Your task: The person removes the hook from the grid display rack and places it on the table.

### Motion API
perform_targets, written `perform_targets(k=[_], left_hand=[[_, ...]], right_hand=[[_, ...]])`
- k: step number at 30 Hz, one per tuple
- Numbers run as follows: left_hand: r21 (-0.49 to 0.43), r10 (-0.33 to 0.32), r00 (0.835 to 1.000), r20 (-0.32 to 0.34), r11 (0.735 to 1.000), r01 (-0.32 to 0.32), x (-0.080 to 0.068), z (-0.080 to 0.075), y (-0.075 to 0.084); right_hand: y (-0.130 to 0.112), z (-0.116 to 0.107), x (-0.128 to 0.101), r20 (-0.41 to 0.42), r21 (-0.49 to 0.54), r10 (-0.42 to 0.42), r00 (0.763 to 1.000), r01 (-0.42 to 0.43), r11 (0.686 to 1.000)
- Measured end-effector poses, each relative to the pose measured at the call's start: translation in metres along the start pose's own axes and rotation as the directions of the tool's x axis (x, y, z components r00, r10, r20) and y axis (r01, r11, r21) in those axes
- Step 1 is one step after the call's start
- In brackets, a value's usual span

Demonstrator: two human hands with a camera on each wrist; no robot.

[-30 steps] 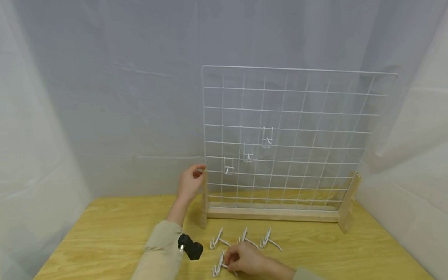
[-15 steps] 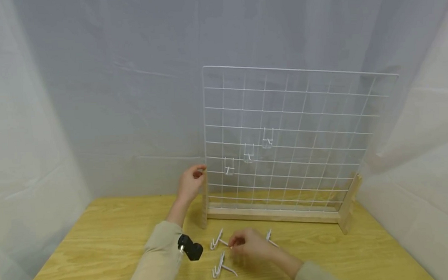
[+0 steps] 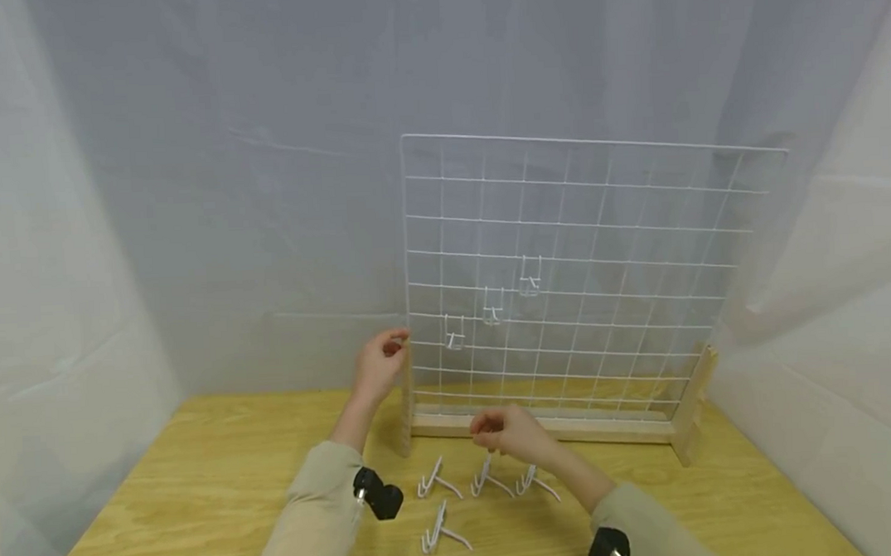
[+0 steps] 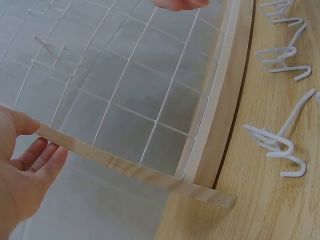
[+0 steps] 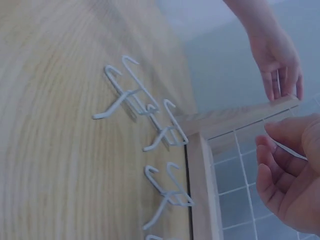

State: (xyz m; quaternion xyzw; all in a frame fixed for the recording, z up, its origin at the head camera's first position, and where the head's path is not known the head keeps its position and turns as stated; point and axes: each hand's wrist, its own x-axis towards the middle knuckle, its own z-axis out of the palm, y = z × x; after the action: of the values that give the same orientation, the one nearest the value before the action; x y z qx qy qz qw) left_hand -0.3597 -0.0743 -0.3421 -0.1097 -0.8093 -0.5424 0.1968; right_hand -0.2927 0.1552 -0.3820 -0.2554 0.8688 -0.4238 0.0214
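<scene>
White sheeting all round, and down front a pale wooden worktop [image 3: 201, 488] with four white wire hooks lying loose: one hook [image 3: 442, 531] nearest, three more hooks [image 3: 484, 479] in a row just beyond. Right hand [image 3: 508, 433] hovers above that row, fingers curled, pinching a thin white wire hook [image 5: 290, 150] at the fingertips. Left hand [image 3: 378, 368] grips the wooden side post [image 3: 404, 404]. Behind, the white wire grid panel [image 3: 600, 221] stands upright with three hung hooks [image 3: 491, 305] stepping diagonally
</scene>
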Motion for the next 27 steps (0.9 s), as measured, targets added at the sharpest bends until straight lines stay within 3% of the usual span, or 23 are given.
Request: perform_targets(k=[7,15,22,27], left_hand=[[0.006,-0.013,1.000,0.000,1.000,0.013,0.001,-0.003,0.001],[0.014,-0.005,1.000,-0.002,1.000,0.005,0.002,-0.002,0.000],[0.025,0.018,1.000,-0.009,1.000,-0.018,0.001,0.000,-0.001],[0.020,0.015,1.000,-0.018,1.000,-0.015,-0.001,0.001,-0.001]], right_hand=[[-0.007,-0.014,0.010,-0.031,0.024,0.026,0.999,-0.025,0.999],[-0.015,-0.024,0.020,-0.126,0.068,0.022,0.992,-0.013,0.998],[-0.018,-0.028,0.030,-0.263,0.148,0.083,0.961,-0.045,0.988],[-0.023,-0.031,0.037,-0.302,0.176,0.114,0.946,-0.063,0.982]])
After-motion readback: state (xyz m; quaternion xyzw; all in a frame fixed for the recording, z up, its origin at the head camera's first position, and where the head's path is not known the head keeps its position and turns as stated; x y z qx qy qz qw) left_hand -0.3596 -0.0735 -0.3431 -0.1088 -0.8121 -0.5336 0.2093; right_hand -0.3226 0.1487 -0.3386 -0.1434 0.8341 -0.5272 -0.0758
